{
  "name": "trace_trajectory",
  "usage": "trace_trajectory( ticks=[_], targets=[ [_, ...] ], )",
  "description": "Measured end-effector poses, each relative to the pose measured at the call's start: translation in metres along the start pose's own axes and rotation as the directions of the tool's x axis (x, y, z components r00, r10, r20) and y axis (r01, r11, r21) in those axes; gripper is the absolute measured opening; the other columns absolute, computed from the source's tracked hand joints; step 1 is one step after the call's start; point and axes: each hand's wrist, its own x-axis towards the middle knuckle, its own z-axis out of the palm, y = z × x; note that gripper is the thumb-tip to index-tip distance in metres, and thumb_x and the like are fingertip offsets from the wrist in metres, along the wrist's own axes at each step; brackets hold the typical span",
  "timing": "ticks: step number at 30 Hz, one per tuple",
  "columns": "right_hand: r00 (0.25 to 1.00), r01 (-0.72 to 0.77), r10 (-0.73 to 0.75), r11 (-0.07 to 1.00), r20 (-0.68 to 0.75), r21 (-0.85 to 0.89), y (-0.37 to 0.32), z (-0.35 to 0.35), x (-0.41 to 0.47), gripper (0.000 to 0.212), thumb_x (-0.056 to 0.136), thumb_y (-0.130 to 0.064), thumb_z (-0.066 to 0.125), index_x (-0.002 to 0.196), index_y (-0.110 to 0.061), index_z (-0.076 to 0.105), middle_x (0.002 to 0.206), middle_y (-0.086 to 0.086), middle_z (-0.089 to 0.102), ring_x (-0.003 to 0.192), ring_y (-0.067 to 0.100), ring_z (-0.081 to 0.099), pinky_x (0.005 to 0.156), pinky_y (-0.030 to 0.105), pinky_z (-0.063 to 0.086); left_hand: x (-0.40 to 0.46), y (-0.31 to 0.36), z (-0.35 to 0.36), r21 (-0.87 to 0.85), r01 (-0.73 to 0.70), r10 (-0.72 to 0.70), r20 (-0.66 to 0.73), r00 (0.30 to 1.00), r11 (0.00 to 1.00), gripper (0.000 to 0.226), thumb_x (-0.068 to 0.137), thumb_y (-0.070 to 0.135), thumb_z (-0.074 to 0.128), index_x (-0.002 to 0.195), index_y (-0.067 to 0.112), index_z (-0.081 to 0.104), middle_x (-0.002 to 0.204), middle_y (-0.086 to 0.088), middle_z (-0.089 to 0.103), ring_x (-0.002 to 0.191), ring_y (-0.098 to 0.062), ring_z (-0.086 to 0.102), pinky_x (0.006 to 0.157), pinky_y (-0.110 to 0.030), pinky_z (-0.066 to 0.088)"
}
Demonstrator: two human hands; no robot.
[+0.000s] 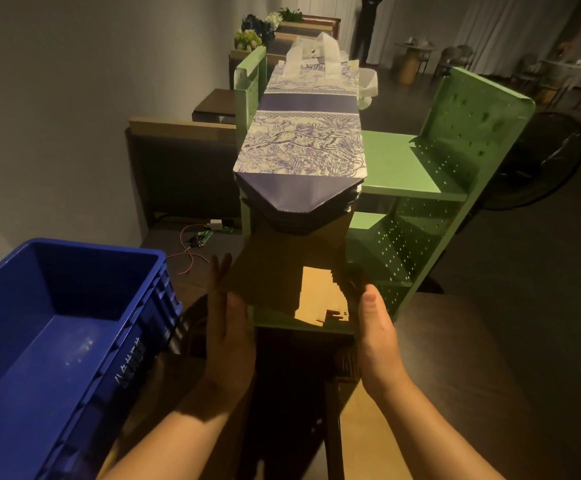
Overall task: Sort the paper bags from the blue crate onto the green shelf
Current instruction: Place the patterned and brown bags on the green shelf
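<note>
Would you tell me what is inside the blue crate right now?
The blue crate shows only its bare floor and inner walls; no paper bags are visible. Its nearest corner runs out of frame, so that part stays unseen.

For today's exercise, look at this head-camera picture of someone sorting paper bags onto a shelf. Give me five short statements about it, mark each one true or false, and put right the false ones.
1. The blue crate is full of paper bags. False: no bags show inside it.
2. The blue-and-white patterned bags lie on the top level of the green shelf. True.
3. The brown paper bags lie above the patterned ones. False: they are on a lower level, beneath them.
4. The left hand and the right hand are at opposite sides of the brown stack. True.
5. The crate stands to the right of the shelf. False: it is on the left.
</note>
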Motion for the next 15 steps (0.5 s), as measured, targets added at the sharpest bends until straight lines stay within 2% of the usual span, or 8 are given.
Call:
trace_trajectory(
  ticks=[1,3,5,6,9,11,13,15],
  targets=[
    [0.999,-0.031,0.03,0.997,0.015,0.066,-0.005,0.005,0.0,0.117,0.072,-0.097,0.03,0.155,-0.014,0.034,0.161,-0.002,0.037,0.143,-0.001,0.031,0.118,0.028,0.025,-0.004,0.003,0.002,0.034,0.011,-0.011,0.003,1.0,0.999,0.128,0.073,0.095,0.036,0.152,-0.005,0.031,0.129,-0.045,0.045,0.086,-0.02,0.067,0.065,-0.007,0.049],
    [0.996,-0.081,0.077,0.988,0.037,0.129,-0.012,0.012,-0.001,0.066,0.099,-0.064,0.027,0.15,-0.024,0.041,0.149,-0.008,0.05,0.136,0.003,0.038,0.11,0.016,0.03,-0.006,-0.001,0.008,0.113,-0.08,0.076,0.034,0.996,0.99,0.08,0.096,0.068,0.033,0.15,0.011,0.044,0.135,-0.021,0.059,0.111,-0.021,0.065,0.077,-0.004,0.047],
    [0.996,-0.087,0.081,0.987,0.047,0.137,-0.018,0.014,0.0,0.04,0.109,-0.04,0.027,0.126,-0.017,0.055,0.105,-0.016,0.061,0.104,0.004,0.055,0.082,0.011,0.043,-0.008,0.003,0.01,0.152,-0.195,0.19,0.047,0.981,0.969,0.037,0.106,0.034,0.039,0.142,0.03,0.047,0.135,0.024,0.061,0.12,0.003,0.06,0.087,-0.004,0.045],
    [0.996,-0.08,0.075,0.987,0.038,0.141,-0.022,0.014,0.002,0.035,0.11,-0.036,0.03,0.112,-0.014,0.057,0.09,-0.015,0.056,0.09,0.005,0.054,0.076,0.016,0.044,-0.007,0.002,0.01,0.137,-0.209,0.201,0.069,0.977,0.968,0.037,0.105,0.024,0.039,0.141,0.032,0.045,0.133,0.032,0.06,0.118,0.009,0.059,0.088,-0.004,0.046],
    [0.999,-0.016,0.018,0.996,-0.026,0.092,-0.025,0.011,0.014,0.029,0.108,-0.033,0.04,0.085,-0.018,0.049,0.081,-0.005,0.051,0.08,0.012,0.05,0.076,0.033,0.041,-0.002,0.008,0.01,-0.012,-0.136,0.136,0.095,0.986,0.991,0.04,0.109,0.02,0.034,0.147,0.029,0.042,0.127,0.021,0.069,0.113,0.0,0.067,0.085,-0.013,0.054],
    [0.999,0.019,-0.02,1.0,-0.038,-0.013,-0.026,0.009,0.02,0.028,0.106,-0.035,0.047,0.085,-0.016,0.048,0.08,-0.003,0.049,0.078,0.013,0.048,0.071,0.032,0.039,0.002,0.006,0.012,-0.039,-0.107,0.11,0.075,0.991,0.993,0.038,0.112,0.024,0.033,0.147,0.032,0.043,0.126,0.021,0.07,0.113,-0.001,0.068,0.084,-0.015,0.055],
    [0.999,0.02,-0.023,0.996,-0.023,-0.092,-0.029,0.009,0.022,0.028,0.104,-0.035,0.052,0.084,-0.017,0.047,0.078,-0.004,0.048,0.077,0.014,0.047,0.067,0.031,0.037,0.003,0.006,0.017,0.009,-0.103,0.102,0.063,0.993,0.995,0.036,0.11,0.031,0.038,0.145,0.031,0.047,0.125,-0.002,0.071,0.103,-0.012,0.073,0.079,-0.02,0.058],
    [1.0,-0.017,0.016,0.998,-0.015,-0.066,-0.034,0.009,0.022,0.024,0.104,-0.035,0.053,0.087,-0.02,0.045,0.08,-0.007,0.05,0.08,0.013,0.05,0.075,0.032,0.041,0.003,0.004,0.018,0.03,-0.137,0.135,0.046,0.99,0.99,0.039,0.106,0.029,0.038,0.144,0.026,0.046,0.123,-0.014,0.069,0.099,-0.018,0.074,0.076,-0.021,0.058]
  ],
)
